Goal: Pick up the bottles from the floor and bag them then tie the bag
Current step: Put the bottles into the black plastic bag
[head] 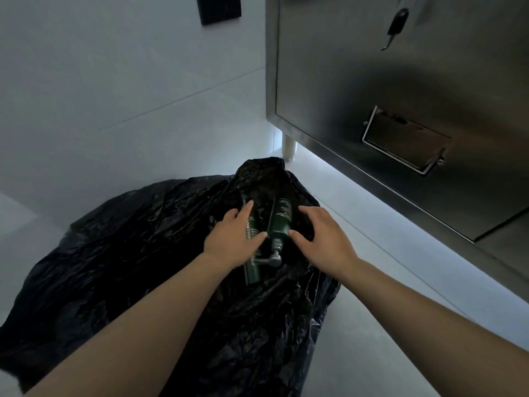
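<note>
A large black plastic bag (137, 253) lies spread on the pale floor. Two dark green pump bottles rest on it side by side. The left bottle (252, 270) has white lettering and lies under my left hand (233, 239), whose palm and spread fingers rest flat on it. The right bottle (280, 222) points its silver pump head (275, 257) toward me. My right hand (320, 236) hovers just right of that bottle with fingers spread and curved, the thumb tip touching or nearly touching its side. Neither hand is closed around anything.
A stainless steel cabinet (400, 81) stands at the right on a white leg (289, 147), with a recessed handle (406, 138) and a key in its lock (396, 22). A white wall (114, 96) is behind the bag, with a black panel (219, 8) high up.
</note>
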The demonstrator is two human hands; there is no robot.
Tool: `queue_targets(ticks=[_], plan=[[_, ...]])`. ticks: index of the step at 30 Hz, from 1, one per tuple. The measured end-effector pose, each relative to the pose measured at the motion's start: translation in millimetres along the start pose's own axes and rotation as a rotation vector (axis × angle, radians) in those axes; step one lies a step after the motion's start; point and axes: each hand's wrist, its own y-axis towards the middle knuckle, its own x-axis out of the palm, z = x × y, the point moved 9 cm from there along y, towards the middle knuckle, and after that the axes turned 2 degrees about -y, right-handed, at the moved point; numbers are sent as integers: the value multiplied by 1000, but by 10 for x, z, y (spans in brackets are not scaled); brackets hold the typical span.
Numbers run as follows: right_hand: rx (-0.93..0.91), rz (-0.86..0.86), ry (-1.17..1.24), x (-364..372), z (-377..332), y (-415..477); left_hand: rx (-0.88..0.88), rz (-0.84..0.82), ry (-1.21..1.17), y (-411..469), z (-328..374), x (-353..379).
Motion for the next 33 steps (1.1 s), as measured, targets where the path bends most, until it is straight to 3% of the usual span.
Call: queue_targets(ticks=[9, 15, 19, 25, 33], plan=[[-65, -68, -62, 52, -262, -8, 41, 75, 127, -374, -276, -489], [-9, -133, -133, -159, -342, -321, 124, 26, 208, -611, -127, -839], [81, -137, -191, -720, -439, -661, 275, -28, 219, -808, 344, -1097], [265, 21, -231, -1710, -651, -1497, 610, -62, 232, -1142, 1340, -1438], [548, 137, -329, -2450, -392, -3149, 1034, -126, 190, -2067, 2833, -1047]])
